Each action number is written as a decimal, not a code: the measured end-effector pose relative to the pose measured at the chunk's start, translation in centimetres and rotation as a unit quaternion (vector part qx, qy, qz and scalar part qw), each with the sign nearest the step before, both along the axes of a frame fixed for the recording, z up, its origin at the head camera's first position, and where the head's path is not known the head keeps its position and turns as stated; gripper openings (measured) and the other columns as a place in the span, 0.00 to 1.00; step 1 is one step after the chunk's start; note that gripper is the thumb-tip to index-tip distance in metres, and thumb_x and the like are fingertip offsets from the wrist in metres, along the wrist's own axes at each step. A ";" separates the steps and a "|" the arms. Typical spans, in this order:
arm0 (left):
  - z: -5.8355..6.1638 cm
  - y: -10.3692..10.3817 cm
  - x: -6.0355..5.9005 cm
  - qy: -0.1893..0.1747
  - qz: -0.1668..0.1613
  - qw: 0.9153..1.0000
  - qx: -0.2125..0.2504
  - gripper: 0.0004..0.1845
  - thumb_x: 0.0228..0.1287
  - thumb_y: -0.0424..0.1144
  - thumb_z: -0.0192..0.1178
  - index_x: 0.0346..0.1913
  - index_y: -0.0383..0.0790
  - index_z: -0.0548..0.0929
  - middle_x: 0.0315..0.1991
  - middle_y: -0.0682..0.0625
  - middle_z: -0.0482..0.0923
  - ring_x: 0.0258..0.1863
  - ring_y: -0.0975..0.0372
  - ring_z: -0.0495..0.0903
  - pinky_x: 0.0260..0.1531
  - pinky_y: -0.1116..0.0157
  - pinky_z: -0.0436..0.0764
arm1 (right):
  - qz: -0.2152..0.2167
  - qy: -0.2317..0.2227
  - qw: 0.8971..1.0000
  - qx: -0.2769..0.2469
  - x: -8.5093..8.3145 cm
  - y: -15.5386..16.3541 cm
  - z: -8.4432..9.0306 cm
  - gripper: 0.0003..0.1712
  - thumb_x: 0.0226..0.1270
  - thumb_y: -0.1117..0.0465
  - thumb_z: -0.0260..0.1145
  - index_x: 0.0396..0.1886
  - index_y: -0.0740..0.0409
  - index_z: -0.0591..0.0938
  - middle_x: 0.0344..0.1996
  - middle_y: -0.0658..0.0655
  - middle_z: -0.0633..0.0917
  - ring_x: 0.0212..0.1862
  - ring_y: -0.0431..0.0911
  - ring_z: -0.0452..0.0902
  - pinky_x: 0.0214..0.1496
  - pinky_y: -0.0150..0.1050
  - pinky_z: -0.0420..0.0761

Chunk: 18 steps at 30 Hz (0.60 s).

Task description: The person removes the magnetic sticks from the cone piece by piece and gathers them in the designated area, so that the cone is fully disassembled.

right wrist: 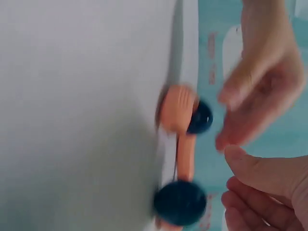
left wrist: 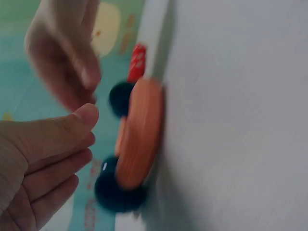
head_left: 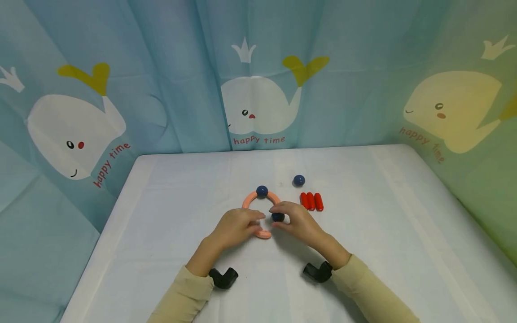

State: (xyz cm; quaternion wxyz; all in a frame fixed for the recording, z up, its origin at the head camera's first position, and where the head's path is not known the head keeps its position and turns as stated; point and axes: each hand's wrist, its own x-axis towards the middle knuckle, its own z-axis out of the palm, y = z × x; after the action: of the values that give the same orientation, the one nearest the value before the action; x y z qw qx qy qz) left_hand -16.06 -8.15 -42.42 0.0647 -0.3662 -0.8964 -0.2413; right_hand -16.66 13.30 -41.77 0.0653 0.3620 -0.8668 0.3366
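Head view alone shows red cylinders (head_left: 311, 201) whole.

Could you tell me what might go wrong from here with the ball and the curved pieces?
The right hand pinches a dark blue ball by its fingertips; it could slip and roll across the smooth table. The left hand rests on the peach curved pieces, so a nudge might break the ring apart, perhaps dislodging the ball at its top.
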 end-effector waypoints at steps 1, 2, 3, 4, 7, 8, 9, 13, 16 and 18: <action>0.0 -0.4 -0.3 -0.005 0.007 1.000 0.009 0.16 0.56 0.41 0.65 0.48 0.40 0.83 0.43 0.52 0.82 0.42 0.61 0.80 0.41 0.62 0.77 | 0.008 -0.002 1.000 0.000 0.3 -0.2 0.0 0.18 0.46 0.69 0.74 0.41 0.66 0.83 0.39 0.56 0.84 0.43 0.48 0.78 0.47 0.41 0.77; 0.1 -0.8 -0.5 -0.013 0.017 1.000 0.016 0.17 0.55 0.39 0.65 0.49 0.39 0.82 0.45 0.50 0.81 0.44 0.60 0.79 0.43 0.61 0.77 | 0.017 -0.010 1.000 0.000 0.5 -0.5 0.0 0.18 0.47 0.68 0.74 0.40 0.66 0.83 0.38 0.56 0.84 0.43 0.48 0.79 0.46 0.41 0.77; 0.2 -1.1 -0.6 -0.018 0.028 0.999 0.015 0.18 0.56 0.38 0.65 0.50 0.39 0.82 0.48 0.49 0.80 0.46 0.59 0.78 0.45 0.60 0.76 | 0.026 -0.019 0.999 0.003 0.6 -0.7 -0.1 0.17 0.48 0.67 0.73 0.40 0.66 0.83 0.37 0.56 0.84 0.42 0.48 0.79 0.46 0.40 0.77; 0.2 -1.5 -0.7 -0.024 0.037 0.999 0.013 0.19 0.56 0.38 0.65 0.52 0.38 0.81 0.50 0.49 0.79 0.49 0.58 0.77 0.47 0.60 0.74 | 0.033 -0.028 0.999 0.007 0.7 -1.0 -0.2 0.16 0.48 0.67 0.73 0.39 0.66 0.83 0.37 0.56 0.84 0.41 0.47 0.79 0.45 0.39 0.77; 0.1 -2.0 -1.0 -0.035 0.048 0.998 0.008 0.21 0.56 0.38 0.65 0.53 0.36 0.80 0.51 0.48 0.78 0.51 0.56 0.76 0.49 0.59 0.73 | 0.042 -0.053 0.998 0.017 0.8 -1.6 -0.7 0.13 0.50 0.66 0.72 0.37 0.66 0.84 0.34 0.56 0.85 0.39 0.46 0.80 0.42 0.37 0.78; 0.0 -2.1 -1.1 -0.038 0.049 0.998 0.006 0.20 0.55 0.38 0.65 0.52 0.37 0.80 0.50 0.48 0.78 0.50 0.56 0.76 0.49 0.59 0.73 | 0.041 -0.061 0.997 0.020 0.9 -1.7 -0.8 0.13 0.50 0.67 0.72 0.37 0.66 0.84 0.33 0.55 0.85 0.38 0.46 0.80 0.41 0.36 0.78; -0.1 -2.2 -1.2 -0.040 0.048 0.998 0.006 0.20 0.55 0.38 0.65 0.52 0.37 0.80 0.50 0.48 0.79 0.50 0.56 0.76 0.49 0.59 0.74 | 0.038 -0.068 0.997 0.025 0.9 -1.8 -0.9 0.12 0.50 0.67 0.72 0.36 0.65 0.84 0.33 0.55 0.85 0.37 0.45 0.80 0.40 0.35 0.78; -0.6 -2.3 -1.3 -0.054 0.042 0.998 0.014 0.19 0.54 0.36 0.65 0.51 0.36 0.81 0.48 0.47 0.80 0.49 0.56 0.77 0.48 0.60 0.74 | 0.029 -0.091 0.995 0.040 1.0 -2.1 -1.2 0.10 0.50 0.67 0.72 0.34 0.64 0.85 0.30 0.52 0.85 0.35 0.42 0.79 0.38 0.33 0.78; -0.8 -2.3 -1.3 -0.059 0.044 0.997 0.014 0.18 0.55 0.34 0.65 0.50 0.36 0.81 0.47 0.47 0.80 0.49 0.56 0.77 0.49 0.60 0.74 | 0.027 -0.099 0.994 0.048 1.0 -2.2 -1.2 0.09 0.50 0.68 0.72 0.33 0.63 0.85 0.29 0.51 0.85 0.35 0.41 0.79 0.38 0.32 0.78; -0.8 -2.3 -1.3 -0.058 0.048 0.997 0.009 0.18 0.55 0.34 0.65 0.50 0.37 0.82 0.47 0.47 0.80 0.48 0.56 0.77 0.48 0.60 0.74 | 0.027 -0.099 0.993 0.052 1.0 -2.3 -1.3 0.08 0.50 0.68 0.72 0.33 0.62 0.86 0.29 0.51 0.85 0.34 0.40 0.79 0.38 0.31 0.78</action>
State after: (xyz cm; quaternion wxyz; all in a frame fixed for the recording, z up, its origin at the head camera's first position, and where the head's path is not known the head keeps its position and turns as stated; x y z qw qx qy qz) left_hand -17.37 -10.41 -43.23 0.0275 -0.3077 -0.9129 -0.2668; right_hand -15.68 11.00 -43.05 -0.0484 0.3534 -0.8751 0.3271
